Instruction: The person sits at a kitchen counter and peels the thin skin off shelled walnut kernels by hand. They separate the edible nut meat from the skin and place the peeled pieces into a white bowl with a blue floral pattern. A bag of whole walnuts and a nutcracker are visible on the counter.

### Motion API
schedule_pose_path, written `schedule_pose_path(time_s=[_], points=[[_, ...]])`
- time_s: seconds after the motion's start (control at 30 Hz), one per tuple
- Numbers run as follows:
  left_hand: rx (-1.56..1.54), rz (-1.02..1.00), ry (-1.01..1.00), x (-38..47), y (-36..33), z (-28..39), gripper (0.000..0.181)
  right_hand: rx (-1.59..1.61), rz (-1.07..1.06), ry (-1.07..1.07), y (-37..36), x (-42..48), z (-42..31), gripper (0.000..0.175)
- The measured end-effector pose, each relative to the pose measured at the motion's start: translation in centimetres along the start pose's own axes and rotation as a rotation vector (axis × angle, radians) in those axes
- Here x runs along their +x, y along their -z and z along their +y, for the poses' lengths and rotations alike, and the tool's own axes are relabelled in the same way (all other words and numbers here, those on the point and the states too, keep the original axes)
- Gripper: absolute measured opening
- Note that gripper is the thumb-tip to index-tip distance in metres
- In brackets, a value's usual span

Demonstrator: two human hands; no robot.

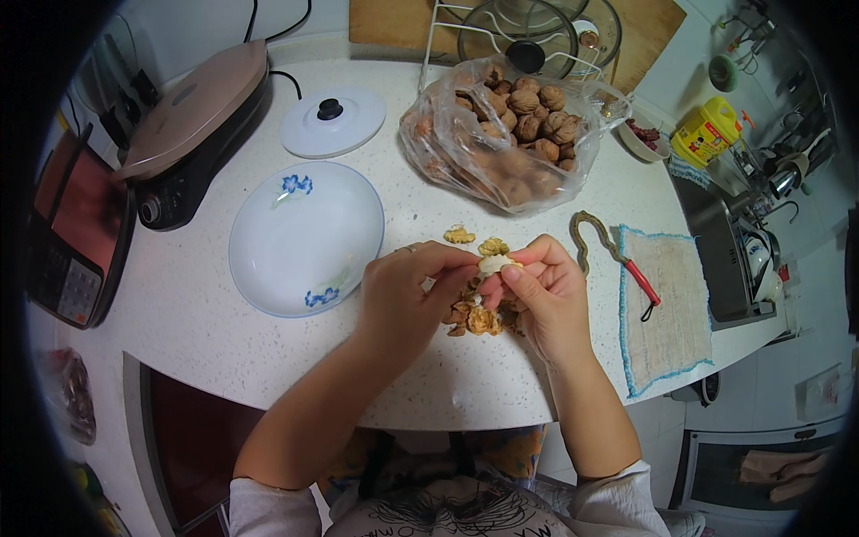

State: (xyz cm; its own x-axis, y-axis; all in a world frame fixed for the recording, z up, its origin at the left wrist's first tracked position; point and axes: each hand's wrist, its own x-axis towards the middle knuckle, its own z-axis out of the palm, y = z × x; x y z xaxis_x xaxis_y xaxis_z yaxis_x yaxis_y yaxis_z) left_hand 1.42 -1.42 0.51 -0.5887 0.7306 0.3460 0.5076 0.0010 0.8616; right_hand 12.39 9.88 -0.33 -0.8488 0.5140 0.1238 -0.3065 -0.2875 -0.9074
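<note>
Between the fingertips of my left hand (409,295) and my right hand (553,295) is a pale, partly peeled walnut kernel (495,264). Both hands pinch it just above the counter. Two more kernel pieces, one a walnut half (460,235) and one a yellowish piece (494,246), lie just beyond my fingers. Broken walnut shells (482,321) are heaped under my hands, partly hidden by them. To the left, a white oval plate with blue flowers (305,235) has nothing on it. Behind my hands, a clear plastic bag (463,154) holds many whole walnuts (527,101).
A curved metal cracker with a red handle (643,282) rests partly on a cloth (664,322) at right. A white lid (333,124) and an electric griddle (194,114) stand left. Farther right are a bowl (644,141), a yellow jug (708,131) and a sink (711,248).
</note>
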Motion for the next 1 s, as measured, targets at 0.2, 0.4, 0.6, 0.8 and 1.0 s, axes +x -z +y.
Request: schedule_pose_path(time_s=[0.2, 0.4, 0.6, 0.8, 1.0], points=[[-0.007, 0.003, -0.023, 0.07, 0.05, -0.04, 0.008, 0.055, 0.014, -0.042, 0.06, 0.04, 0.01, 0.006], [-0.038, 0.052, -0.081, 0.13, -0.32, -0.54, 0.007, 0.139, 0.006, -0.069, 0.20, 0.05, 0.15, 0.006], [-0.051, 0.073, -0.128, 0.05, -0.48, -0.62, 0.009, 0.155, 0.020, -0.055, 0.20, 0.01, 0.18, 0.007], [0.046, 0.100, -0.137, -0.07, -0.44, -0.42, 0.006, 0.043, 0.054, -0.017, -0.25, -0.11, 0.20, 0.007], [0.047, 0.116, -0.257, 0.15, -0.70, -0.46, 0.008, 0.026, 0.034, -0.031, -0.04, -0.24, -0.07, 0.006]])
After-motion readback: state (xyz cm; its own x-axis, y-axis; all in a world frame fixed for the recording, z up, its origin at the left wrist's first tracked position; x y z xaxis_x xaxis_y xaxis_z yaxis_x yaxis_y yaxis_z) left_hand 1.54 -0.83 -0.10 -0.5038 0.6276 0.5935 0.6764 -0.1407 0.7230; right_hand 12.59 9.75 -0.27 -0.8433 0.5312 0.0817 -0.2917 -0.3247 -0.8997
